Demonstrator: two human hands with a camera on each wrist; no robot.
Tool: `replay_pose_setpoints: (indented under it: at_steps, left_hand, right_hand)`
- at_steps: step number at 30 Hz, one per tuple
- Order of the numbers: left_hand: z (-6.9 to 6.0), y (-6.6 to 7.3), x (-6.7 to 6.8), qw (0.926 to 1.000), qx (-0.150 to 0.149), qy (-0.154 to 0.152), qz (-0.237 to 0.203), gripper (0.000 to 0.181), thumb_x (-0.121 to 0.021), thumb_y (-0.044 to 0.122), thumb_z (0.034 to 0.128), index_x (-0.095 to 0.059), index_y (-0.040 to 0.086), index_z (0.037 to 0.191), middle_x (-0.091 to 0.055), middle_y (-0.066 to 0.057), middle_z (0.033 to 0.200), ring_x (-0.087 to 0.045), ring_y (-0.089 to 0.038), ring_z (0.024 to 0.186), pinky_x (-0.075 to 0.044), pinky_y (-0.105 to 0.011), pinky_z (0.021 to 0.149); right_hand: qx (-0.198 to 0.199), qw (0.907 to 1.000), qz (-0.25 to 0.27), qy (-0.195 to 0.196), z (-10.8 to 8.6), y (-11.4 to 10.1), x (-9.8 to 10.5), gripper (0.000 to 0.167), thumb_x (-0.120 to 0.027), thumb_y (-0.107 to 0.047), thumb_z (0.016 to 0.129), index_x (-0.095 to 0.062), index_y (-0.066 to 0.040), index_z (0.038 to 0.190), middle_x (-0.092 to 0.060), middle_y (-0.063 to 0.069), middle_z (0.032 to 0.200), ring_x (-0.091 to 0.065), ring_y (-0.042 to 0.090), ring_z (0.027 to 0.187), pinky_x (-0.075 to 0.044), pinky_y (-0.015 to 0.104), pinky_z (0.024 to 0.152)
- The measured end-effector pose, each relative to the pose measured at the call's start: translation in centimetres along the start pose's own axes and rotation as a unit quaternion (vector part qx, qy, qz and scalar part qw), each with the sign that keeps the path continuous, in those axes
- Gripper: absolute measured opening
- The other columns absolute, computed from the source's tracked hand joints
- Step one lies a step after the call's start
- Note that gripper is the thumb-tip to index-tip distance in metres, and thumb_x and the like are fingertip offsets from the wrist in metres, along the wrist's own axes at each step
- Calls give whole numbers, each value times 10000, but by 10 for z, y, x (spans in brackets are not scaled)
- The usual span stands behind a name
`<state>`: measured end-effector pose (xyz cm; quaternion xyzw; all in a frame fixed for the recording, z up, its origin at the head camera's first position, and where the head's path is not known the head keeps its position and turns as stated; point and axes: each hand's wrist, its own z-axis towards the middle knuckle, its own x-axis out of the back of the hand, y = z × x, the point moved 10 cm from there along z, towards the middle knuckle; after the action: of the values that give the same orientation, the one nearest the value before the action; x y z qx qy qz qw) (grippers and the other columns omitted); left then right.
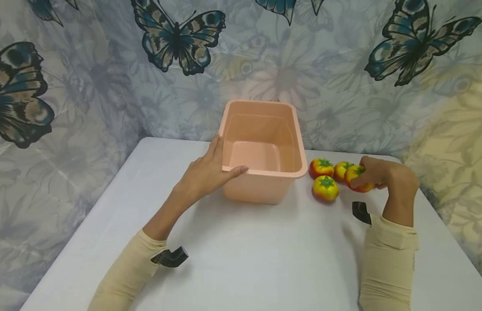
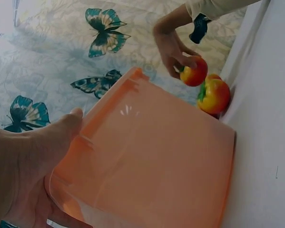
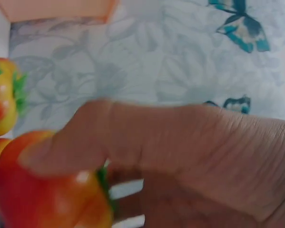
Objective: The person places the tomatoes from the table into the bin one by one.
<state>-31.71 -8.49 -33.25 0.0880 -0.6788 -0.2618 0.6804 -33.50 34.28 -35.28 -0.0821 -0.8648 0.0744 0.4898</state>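
Bin, peach plastic (image 1: 260, 190), one: stands on the white bench (image 1: 256, 263) before a butterfly-printed backdrop (image 1: 326, 108), mouth tilted toward the head camera, which shows its interior. The left wrist view gives chiefly its outer wall.

Left hand (image 1: 204, 175), sleeved in beige: at the bin's near-left corner. Fingers extended along the left side, thumb spread away over the near rim.

Right hand (image 1: 385, 170), sleeved likewise: pinches one red-and-yellow fruit, the held fruit (image 1: 354, 173), between thumb and fingers, right of the bin. Contact with the bench: cannot tell.

Loose fruits, three, same colouring, green-crowned: one (image 1: 321, 168) just beside the bin; one (image 1: 325, 190) nearer the camera; one (image 1: 341, 169) beside the held fruit, partly behind it.

Differences by view: the right wrist shows the thumb lying across the held fruit's red skin and the green crown toward the palm, both masked from the head. The full set of four is countable from the head; the wrist views crop or overlap them.
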Motion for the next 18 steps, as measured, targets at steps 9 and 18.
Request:
replay_pose_setpoints:
  at_steps: [9,18]
  left_hand:
    - [2,2,2,9999,-69,-42,67,1259,-392,955,844,58,134,1687,31,-67,1789,-616,-483,1303,-534,-580,1039]
    - [1,0,0,10000,-37,-30,64,1258,-390,958,842,71,147,1686,48,-43,1786,-618,-477,1306,-530,-583,1045]
  right_hand:
    - [1476,9756,256,1605,-9,-40,41,764,-763,-313,931,-348,132,1393,-528,289,1198,-550,393,1045,-511,407,821]
    - [2007,9395,787,2662,-23,-67,60,814,-802,-380,885,-377,21,1452,-564,246,1240,-591,369,1024,-450,133,688]
